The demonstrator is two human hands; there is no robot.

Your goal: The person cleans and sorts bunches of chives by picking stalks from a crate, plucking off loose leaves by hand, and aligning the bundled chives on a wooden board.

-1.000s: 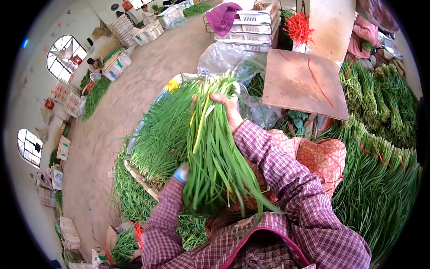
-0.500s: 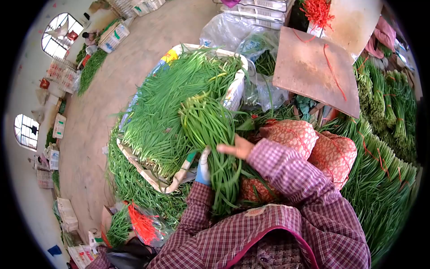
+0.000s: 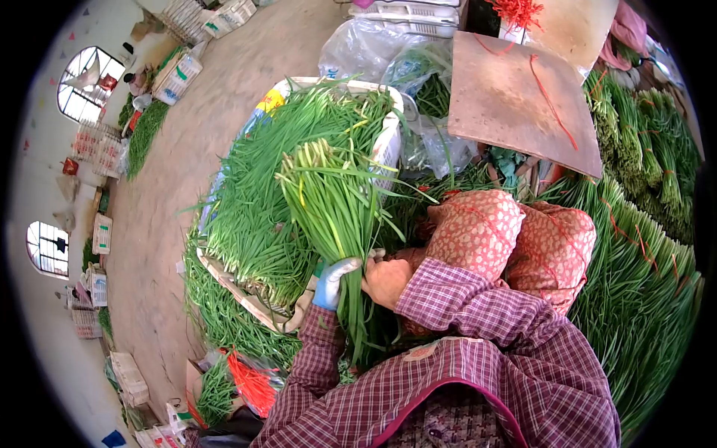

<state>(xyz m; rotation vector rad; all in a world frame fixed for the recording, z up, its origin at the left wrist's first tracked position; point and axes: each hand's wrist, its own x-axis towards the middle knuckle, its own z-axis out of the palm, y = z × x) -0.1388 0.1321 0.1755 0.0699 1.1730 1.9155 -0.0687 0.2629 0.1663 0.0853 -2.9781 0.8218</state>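
Over the near right side of the white plastic basket (image 3: 388, 146), I have the loose bundle of long green leafy stalks (image 3: 328, 213), pale ends up, tilted left. My left hand (image 3: 335, 281), in a white-and-blue glove, is closed around its lower half. My bare right hand (image 3: 388, 281) is half curled against its right side; can't tell its grip. Red patterned cloth sack (image 3: 478, 224) sits just right.
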